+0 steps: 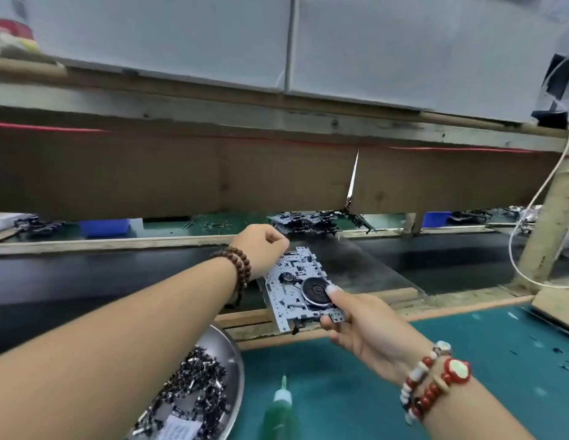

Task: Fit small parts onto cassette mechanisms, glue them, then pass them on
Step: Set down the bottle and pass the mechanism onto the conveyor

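While both hands grip, mechanism (300, 285) spans between

An assembly line station in an electronics factory

A black conveyor belt (435, 258) runs between rough wooden rails (102, 244), and on the far side there are more cassette mechanisms (304, 221) and blue parts bins (104, 226). Near the worker lies a green work mat (356, 392) with a steel bowl (235, 369) full of small metal parts (194, 382) and a green glue bottle (281, 408).

Pale matt metal cassette mechanism (300, 281) (glossy black flywheel), shiny steel dish (227, 350), rough wooden rail (388, 300).
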Demonstrator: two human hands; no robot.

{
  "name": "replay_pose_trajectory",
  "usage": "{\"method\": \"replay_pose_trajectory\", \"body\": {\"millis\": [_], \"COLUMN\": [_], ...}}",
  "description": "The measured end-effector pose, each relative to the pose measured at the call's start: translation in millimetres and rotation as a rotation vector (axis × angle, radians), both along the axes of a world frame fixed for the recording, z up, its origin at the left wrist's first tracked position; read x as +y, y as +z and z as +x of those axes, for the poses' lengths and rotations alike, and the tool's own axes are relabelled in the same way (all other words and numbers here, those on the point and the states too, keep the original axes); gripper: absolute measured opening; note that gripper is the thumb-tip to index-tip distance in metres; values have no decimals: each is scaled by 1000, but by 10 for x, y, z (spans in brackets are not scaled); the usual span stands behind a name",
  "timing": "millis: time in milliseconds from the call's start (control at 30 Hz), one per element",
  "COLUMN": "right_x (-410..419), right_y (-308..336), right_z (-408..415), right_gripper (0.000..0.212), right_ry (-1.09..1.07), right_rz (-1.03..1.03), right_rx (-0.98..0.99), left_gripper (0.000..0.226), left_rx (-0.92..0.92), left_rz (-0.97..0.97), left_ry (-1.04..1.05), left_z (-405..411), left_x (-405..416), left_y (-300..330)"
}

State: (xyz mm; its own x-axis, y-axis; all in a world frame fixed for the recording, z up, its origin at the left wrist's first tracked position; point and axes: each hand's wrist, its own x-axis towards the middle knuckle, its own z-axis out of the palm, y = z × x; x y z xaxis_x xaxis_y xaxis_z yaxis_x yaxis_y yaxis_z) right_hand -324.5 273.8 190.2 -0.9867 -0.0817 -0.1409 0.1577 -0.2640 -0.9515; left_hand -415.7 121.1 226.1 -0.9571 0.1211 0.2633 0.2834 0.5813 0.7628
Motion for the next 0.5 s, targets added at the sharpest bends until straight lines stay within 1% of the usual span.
{"method": "replay_pose_trajectory", "body": {"millis": [67,167,200,267,333,400,433,467,500], "right_x": [12,43,38,-25,-94,-105,-88,-53,0], "right_y": [-29,-58,-76,-92,-77,-34,-10,9,14], "right_z": [-113,-342,-432,-584,-698,-795,-832,-854,-844], "right_gripper": [18,16,16,21,25,22,24,33,41], "right_ry": [-59,-134,-148,-157,-161,-188,-214,-234,-248], "right_rz": [12,58,74,132,174,206,294,496,744], "right_rx": [-33,-84,-99,-124,-118,-127,-118,-107,-86], "left_gripper": [16,34,41,51,57,60,60,60,59], "left_rx": [-3,-99,-146,-223,-265,-289,-293,-288,-277], "left_rz": [-55,-213,-238,-179,-45,43,63,63,38], "left_ry": [72,100,96,74,37,21,16,3,-16], "left_z": [-55,-95,-111,-140,-148,-150,-140,-120,-75], "left_x": [-7,-18,-11,24,91,152,166,163,147], "left_y": [-65,-201,-244,-292,-280,-248,-236,-235,-245]}}
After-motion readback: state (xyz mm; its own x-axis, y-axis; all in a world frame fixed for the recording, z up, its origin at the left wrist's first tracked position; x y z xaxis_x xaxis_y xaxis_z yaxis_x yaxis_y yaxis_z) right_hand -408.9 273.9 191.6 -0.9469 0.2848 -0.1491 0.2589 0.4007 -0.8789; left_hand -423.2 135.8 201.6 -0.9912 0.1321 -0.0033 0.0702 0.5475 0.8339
